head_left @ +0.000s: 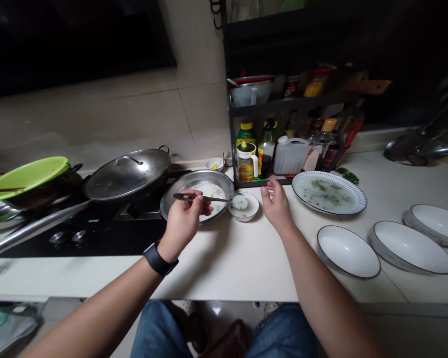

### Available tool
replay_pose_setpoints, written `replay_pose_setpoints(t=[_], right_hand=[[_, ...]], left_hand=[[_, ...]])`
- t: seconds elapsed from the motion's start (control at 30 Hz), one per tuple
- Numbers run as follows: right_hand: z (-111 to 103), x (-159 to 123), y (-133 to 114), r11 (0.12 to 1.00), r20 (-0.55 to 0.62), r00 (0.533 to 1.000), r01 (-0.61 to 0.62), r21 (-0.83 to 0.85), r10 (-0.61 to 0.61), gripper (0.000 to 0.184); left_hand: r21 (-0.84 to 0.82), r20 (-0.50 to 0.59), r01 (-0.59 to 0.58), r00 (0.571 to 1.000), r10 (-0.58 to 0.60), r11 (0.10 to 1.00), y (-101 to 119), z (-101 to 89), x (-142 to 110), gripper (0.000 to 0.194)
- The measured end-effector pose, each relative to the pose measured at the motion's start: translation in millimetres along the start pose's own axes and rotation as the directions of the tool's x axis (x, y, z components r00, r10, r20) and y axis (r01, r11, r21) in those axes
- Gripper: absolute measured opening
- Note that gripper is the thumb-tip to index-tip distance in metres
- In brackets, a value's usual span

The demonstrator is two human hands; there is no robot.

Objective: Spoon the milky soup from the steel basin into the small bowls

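The left forearm (97,306) with a black watch (159,258) leads to the left hand (184,223), clenched on a metal spoon (201,198) over a small white bowl (244,209); the right hand (277,206) lies loosely open on the counter (224,271), near a blue-rimmed plate (328,193).

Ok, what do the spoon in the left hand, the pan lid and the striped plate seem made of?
The spoon looks like stainless steel: thin, metallic shine. The pan lid looks like polished steel, its dome reflective. The striped plate looks like glazed ceramic, glossy with painted rim lines.
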State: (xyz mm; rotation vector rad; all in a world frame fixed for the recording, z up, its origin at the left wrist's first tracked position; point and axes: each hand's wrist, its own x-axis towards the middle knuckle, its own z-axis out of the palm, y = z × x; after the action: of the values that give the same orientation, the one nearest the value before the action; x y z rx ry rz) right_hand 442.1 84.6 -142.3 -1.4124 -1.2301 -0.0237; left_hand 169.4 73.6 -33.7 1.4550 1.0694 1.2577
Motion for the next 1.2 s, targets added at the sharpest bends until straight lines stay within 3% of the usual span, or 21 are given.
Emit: replay_pose_setpoints(t=[0.13,0.2,0.3,0.37,0.43,0.5,0.6,0.67,0.77,1.0,1.1,1.2], right_hand=[[0.8,0.1,1.7,1.000,-0.004,1.000,0.003,-0.008,-0.003,0.060],[1.1,0.2,2.7,1.000,-0.003,1.000,0.002,-0.010,-0.002,0.061],[1.0,0.5,3.5,1.000,0.004,1.000,-0.004,-0.016,0.004,0.062],[0.8,0.6,3.5,1.000,0.011,1.000,-0.009,-0.014,0.010,0.063],[0.7,0.6,3.3,1.000,0.011,1.000,-0.007,-0.008,0.008,0.063],[0.7,0.6,3.2,1.000,0.007,1.000,-0.001,-0.005,0.001,0.063],[1.0,0.5,3.3,1.000,0.004,1.000,-0.001,-0.007,0.001,0.062],[1.4,0.4,3.5,1.000,0.006,1.000,-0.003,-0.008,0.003,0.062],[2.0,0.1,3.7,1.000,0.005,1.000,-0.002,-0.008,0.002,0.063],[2.9,-0.8,3.0,1.000,-0.003,1.000,-0.003,-0.008,0.003,0.061],[2.3,-0.9,1.7,1.000,0.010,1.000,-0.019,0.005,0.019,0.063],[1.9,-1.1,0.9,1.000,0.019,1.000,-0.023,0.009,0.023,0.064]], left_hand=[[0.225,0.122,-0.173,0.981,0.148,0.959,-5.9,6.6,-18.0,0.030],[0.339,0.217,-0.332,0.938,0.270,0.880,-7.6,7.4,-25.1,0.021],[0.412,0.432,-0.615,0.781,0.451,0.672,-9.4,4.5,-30.9,0.018],[0.388,0.558,-0.732,0.671,0.489,0.560,-11.0,0.5,-32.3,0.022],[0.378,0.600,-0.754,0.641,0.479,0.536,-13.1,-4.7,-32.8,0.022],[0.405,0.522,-0.697,0.708,0.476,0.592,-14.9,-10.5,-32.1,0.020],[0.449,0.213,-0.499,0.865,0.454,0.741,-14.8,-20.4,-25.6,0.020],[0.481,0.033,-0.366,0.916,0.400,0.797,-13.4,-27.9,-16.6,0.024],[0.561,-0.041,-0.261,0.939,0.341,0.785,-13.8,-38.9,-0.5,0.026],[0.653,0.017,-0.234,0.955,0.295,0.721,-32.4,-46.9,8.4,0.025],[0.585,0.001,-0.197,0.970,0.243,0.786,-38.4,-43.5,5.9,0.025],[0.401,-0.089,-0.068,0.990,0.113,0.913,-43.5,-42.5,9.6,0.028]])
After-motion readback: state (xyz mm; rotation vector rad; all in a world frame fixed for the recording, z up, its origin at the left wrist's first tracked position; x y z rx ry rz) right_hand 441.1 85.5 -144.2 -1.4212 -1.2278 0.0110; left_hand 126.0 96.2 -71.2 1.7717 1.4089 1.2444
